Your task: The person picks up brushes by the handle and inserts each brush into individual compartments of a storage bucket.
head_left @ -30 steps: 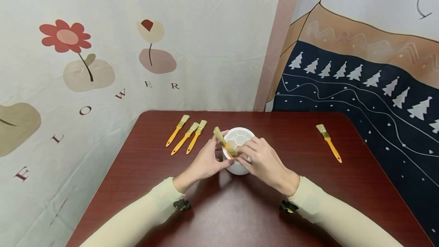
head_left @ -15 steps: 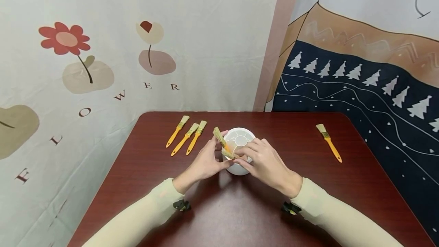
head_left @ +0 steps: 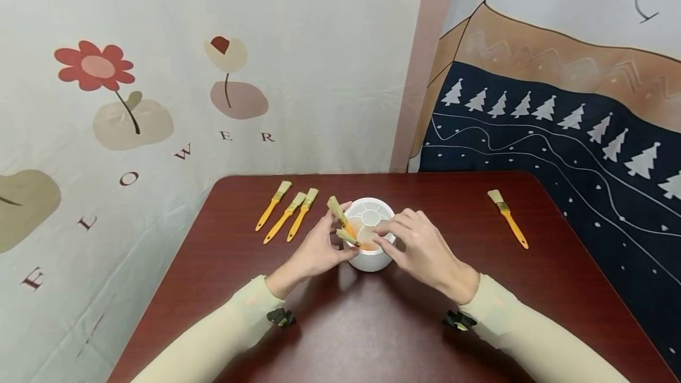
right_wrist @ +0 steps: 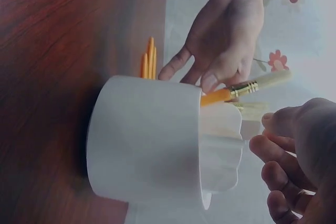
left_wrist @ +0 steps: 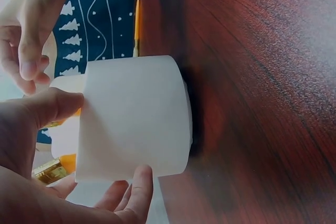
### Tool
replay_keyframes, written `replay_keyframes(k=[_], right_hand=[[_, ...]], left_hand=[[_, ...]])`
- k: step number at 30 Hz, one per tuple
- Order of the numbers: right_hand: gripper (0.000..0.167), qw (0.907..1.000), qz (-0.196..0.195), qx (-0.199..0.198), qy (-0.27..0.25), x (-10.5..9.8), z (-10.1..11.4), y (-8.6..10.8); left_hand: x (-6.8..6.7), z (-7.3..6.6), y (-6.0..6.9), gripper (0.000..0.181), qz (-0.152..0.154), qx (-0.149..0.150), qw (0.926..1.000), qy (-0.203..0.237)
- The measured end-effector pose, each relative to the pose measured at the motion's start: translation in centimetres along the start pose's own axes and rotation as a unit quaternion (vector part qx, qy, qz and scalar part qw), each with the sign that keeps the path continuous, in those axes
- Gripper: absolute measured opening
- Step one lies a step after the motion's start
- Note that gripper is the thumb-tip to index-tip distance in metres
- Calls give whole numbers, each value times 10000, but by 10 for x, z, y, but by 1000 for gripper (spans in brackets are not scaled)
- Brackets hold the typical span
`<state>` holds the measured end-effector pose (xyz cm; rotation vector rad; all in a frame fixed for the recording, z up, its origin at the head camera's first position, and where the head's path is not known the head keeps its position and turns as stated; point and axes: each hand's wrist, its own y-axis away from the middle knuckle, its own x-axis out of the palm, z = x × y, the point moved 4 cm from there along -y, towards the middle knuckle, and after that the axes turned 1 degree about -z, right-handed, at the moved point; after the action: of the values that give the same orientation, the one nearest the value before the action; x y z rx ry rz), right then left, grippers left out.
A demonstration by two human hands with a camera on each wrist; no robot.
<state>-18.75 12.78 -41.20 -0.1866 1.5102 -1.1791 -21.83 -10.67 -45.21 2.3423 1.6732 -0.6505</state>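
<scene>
A white round compartment holder (head_left: pixel 369 262) stands upright on the table, its top divided into sections. Two paintbrushes with yellow handles stand in its left side, bristles up: the rear paintbrush (head_left: pixel 337 210) and the front paintbrush (head_left: pixel 348 236), both leaning left. My left hand (head_left: pixel 316 253) grips the holder's left side, thumb at the near rim beside the front paintbrush, fingers round the wall in the left wrist view. At the holder's right is my right hand (head_left: pixel 425 250), fingers loosely bent. In the right wrist view its fingertips (right_wrist: pixel 269 119) are apart from the brushes and hold nothing.
Three more paintbrushes (head_left: pixel 284 217) lie side by side on the table's left part, bristles away from me. Another paintbrush (head_left: pixel 508 219) lies alone at the right. Printed cloths (head_left: pixel 330 75) hang behind the dark red table (head_left: pixel 372 336).
My right hand has let go of the front paintbrush and drawn back slightly to the right. That paintbrush now leans left in the holder. My left hand has kept its grip.
</scene>
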Motion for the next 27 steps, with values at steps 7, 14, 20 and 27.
replay_keyframes(k=[7,14,20,27], right_hand=[[25,9996,-49,268,-28,-11,-11,3],[24,9985,-54,546,32,-20,-26,9],[24,9975,-82,703,56,-25,-36,14],[23,9951,-4,973,146,-32,-47,19]], left_hand=[[-3,-1,-2,103,111,10,9999,51],[-3,-3,-5,103,290,90,9994,172],[-3,-5,-7,104,360,226,9987,272],[-2,0,-6,104,333,-51,9989,324]])
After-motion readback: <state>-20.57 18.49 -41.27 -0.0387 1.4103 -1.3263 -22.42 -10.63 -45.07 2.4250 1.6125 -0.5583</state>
